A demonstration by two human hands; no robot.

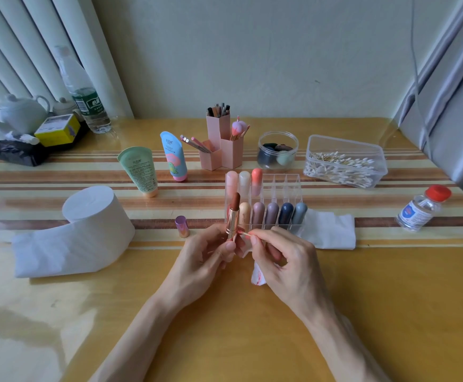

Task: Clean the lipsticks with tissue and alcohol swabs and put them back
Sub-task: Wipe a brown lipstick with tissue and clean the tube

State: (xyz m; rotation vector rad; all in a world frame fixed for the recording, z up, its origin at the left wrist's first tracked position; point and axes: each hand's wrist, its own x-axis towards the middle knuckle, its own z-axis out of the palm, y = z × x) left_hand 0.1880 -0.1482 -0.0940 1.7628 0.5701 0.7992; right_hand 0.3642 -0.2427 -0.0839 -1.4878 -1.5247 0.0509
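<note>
Two forearms reach in from the near edge of the wooden surface (225, 326), the hands meeting at its middle. The left hand (205, 260) grips the base of an open lipstick (233, 216) between thumb and curled fingers. The rose-gold tube stands nearly upright, its long axis vertical and its brown tip pointing up and away from the person. The right hand (282, 260) pinches a cotton swab (244, 233) between thumb and forefinger. The swab lies roughly level, pointing left, with its end at the tube's lower part. A red-stained tissue (256, 275) is tucked under the same hand's curled fingers.

Just left of the left hand stands the purple cap (182, 226), upright on the surface. Directly beyond both hands sits a clear organizer (280, 186) holding capped lipsticks upright in two rows. A folded tissue sheet (332, 230) lies just right of the right hand, and an alcohol bottle (420, 210) with a red cap stands farther right. A paper roll (92, 216) rests well to the left, and a box of swabs (343, 164) beyond the right hand.
</note>
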